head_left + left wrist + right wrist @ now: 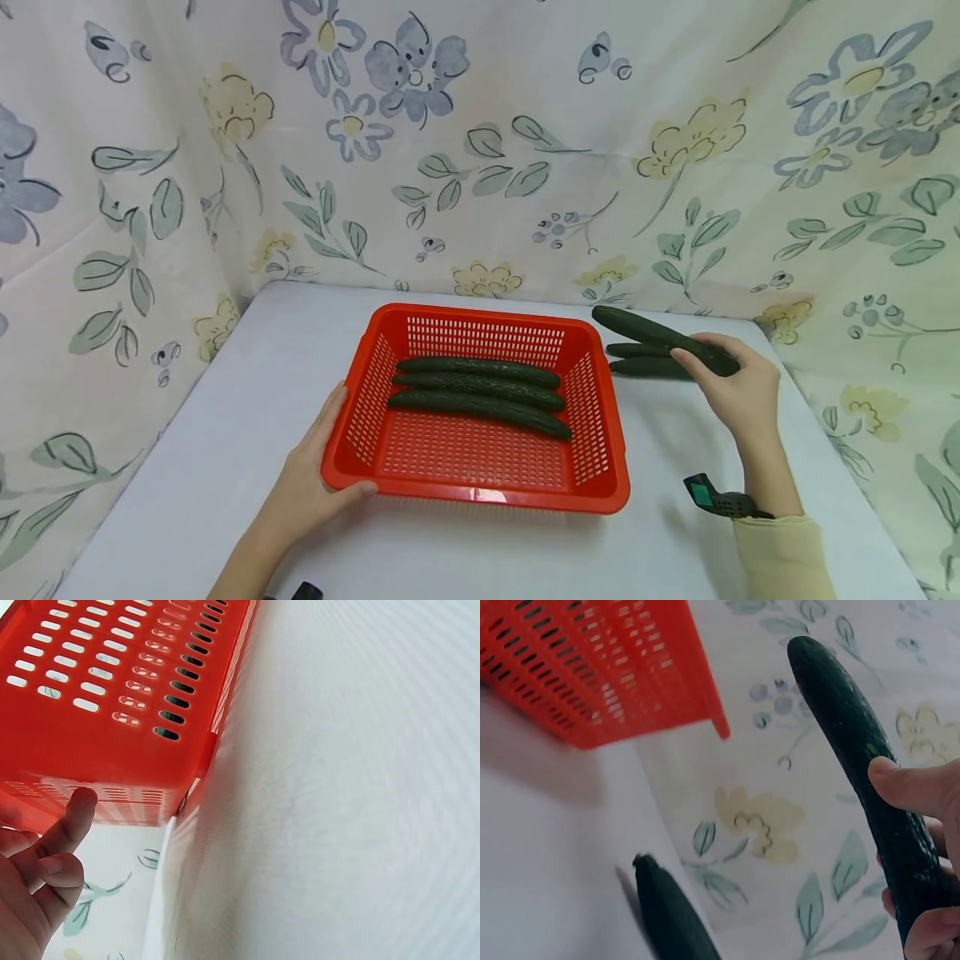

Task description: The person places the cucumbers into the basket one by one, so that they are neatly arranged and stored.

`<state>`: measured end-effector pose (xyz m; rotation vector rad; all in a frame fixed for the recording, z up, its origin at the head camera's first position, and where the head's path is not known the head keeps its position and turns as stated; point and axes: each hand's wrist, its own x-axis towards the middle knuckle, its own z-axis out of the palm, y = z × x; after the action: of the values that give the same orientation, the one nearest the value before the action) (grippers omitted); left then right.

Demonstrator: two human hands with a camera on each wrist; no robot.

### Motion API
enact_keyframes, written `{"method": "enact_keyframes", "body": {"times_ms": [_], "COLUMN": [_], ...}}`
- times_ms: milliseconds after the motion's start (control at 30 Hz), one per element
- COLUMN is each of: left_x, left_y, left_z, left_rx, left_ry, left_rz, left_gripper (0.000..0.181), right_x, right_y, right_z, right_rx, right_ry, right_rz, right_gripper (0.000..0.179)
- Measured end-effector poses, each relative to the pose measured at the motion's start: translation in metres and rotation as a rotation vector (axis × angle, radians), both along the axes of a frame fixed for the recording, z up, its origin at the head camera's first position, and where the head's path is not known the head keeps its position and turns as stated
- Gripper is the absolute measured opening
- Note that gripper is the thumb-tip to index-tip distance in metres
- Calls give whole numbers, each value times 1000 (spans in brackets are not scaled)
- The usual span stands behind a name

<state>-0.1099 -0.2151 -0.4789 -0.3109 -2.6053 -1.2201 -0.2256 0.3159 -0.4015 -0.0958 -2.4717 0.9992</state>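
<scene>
My right hand point(738, 383) grips a dark green cucumber point(633, 326) above the table, right of the red plastic basket point(480, 498). In the right wrist view, thumb and fingers wrap the lower part of that cucumber point(840, 709). Below it two more cucumbers point(647, 367) lie on the table, partly hidden by the held one and the hand. Inside the basket, three cucumbers point(480, 405) lie side by side toward the back. At the basket's front left corner is my left hand point(311, 479), its fingers extended along the left side and its thumb at the front rim.
A white table point(217, 400) carries everything. Behind it and at both sides hangs a floral cloth point(480, 233). The basket has slotted walls and stands mid-table. A dark band point(731, 503) is strapped on the right wrist.
</scene>
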Motion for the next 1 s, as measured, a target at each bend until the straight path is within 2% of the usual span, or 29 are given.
{"method": "enact_keyframes", "body": {"times_ms": [233,400,567,700,1000], "left_x": [-1,-1,-1,-1,-1], "left_y": [0,1,1,0,0], "left_z": [3,5,4,4,3], "left_rx": [-11,-11,-16,-16,-7], "left_ry": [-14,-23,-24,-21,-30], "left_rz": [7,11,10,9,-1], "left_gripper": [129,128,128,128,126], "right_x": [-14,-23,-30,-34,-33], "right_y": [-32,-63,-96,-123,-179], "right_z": [28,50,65,70,63], "right_rx": [52,103,162,219,321], "right_ry": [79,79,92,94,-13], "right_rz": [147,245,364,427,490], "right_gripper": [38,38,36,34,39]}}
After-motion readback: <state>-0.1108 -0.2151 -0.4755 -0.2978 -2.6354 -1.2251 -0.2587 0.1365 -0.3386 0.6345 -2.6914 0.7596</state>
